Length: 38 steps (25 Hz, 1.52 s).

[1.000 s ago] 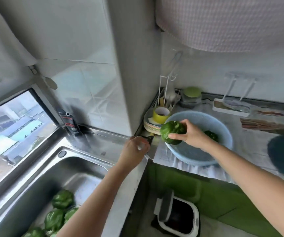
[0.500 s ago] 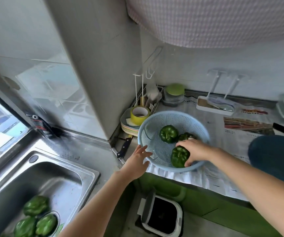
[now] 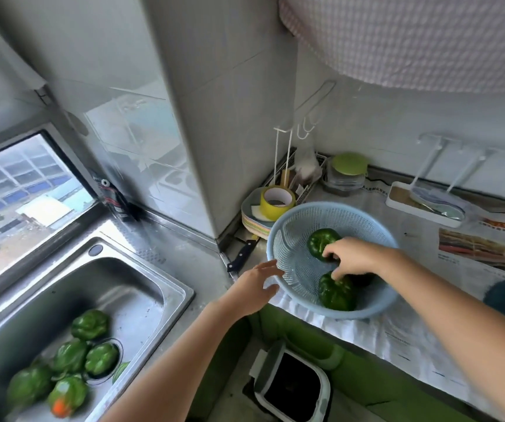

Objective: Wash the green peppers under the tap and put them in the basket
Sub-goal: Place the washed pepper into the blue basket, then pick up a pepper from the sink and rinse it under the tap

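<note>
Two glossy green bell peppers show plainly in the round pale-blue perforated plastic basket (image 3: 287,239), right of centre on the paper-covered bench (image 3: 397,330). One sits toward the far side (image 3: 321,243) and one by the front wall (image 3: 336,295). A dark shape under the wrist may be a third; I cannot tell.

The right hand (image 3: 353,258) reaches into the basket, fingers curved down with their tips on the nearer pepper. Whether it grips the pepper or only touches it is unclear. The left hand (image 3: 254,287) is spread wide and holds nothing, just beside the basket's left rim.

Five more green peppers (image 3: 70,357) lie in the stainless steel sink (image 3: 141,287) at lower left, with a sliver of a sixth by the drain.

The step in hand looks like setting a rinsed pepper down. The next move calls for letting go, lifting clear of the basket, and reaching to the lower left for another. No tap shows in frame.
</note>
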Tool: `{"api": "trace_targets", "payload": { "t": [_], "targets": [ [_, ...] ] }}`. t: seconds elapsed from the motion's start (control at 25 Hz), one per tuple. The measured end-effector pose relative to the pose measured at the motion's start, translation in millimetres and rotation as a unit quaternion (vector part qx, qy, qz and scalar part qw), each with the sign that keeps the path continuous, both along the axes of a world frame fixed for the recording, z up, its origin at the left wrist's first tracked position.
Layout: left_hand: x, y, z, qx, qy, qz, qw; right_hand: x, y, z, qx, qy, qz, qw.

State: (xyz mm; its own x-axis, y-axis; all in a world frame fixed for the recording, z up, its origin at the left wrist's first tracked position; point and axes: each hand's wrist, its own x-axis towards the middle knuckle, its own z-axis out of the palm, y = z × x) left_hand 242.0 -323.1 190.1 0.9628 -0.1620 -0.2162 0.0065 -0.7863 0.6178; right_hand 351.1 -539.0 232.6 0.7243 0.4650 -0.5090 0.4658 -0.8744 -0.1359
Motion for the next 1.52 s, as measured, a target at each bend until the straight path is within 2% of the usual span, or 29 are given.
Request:
{"api": "trace_targets", "payload": {
  "t": [0.12, 0.28, 0.4, 0.48, 0.64, 0.84, 1.04, 1.28, 1.52],
  "targets": [
    [-12, 20, 13, -0.036, -0.034, 0.092, 0.994, 2, 37, 27, 0.128, -0.069, -0.005, 0.989],
    [-50, 75, 22, -0.078, -0.062, 0.230, 0.968, -20, 118, 41, 0.274, -0.075, 0.039, 0.958],
    [-89, 122, 14, -0.050, -0.054, 0.325, 0.943, -46, 182, 38, 0.326, -0.101, 0.094, 0.935],
    [-117, 151, 7, -0.030, -0.033, 0.387, 0.921, -62, 221, 27, 0.336, -0.066, 0.142, 0.929],
    [-185, 211, -9, 0.026, 0.040, 0.478, 0.877, -96, 305, -6, 0.314, 0.016, 0.217, 0.924],
    [-270, 275, -37, 0.054, 0.141, 0.533, 0.833, -143, 404, -59, 0.250, 0.087, 0.255, 0.930],
    [-333, 329, -62, 0.040, 0.124, 0.585, 0.800, -194, 495, -122, 0.149, 0.162, 0.277, 0.935],
    [-357, 358, -88, 0.067, 0.184, 0.570, 0.798, -235, 546, -184, 0.068, 0.241, 0.220, 0.943],
    [-363, 367, -93, 0.084, 0.161, 0.575, 0.798, -269, 569, -221, 0.022, 0.266, 0.117, 0.957]
  ]
}}
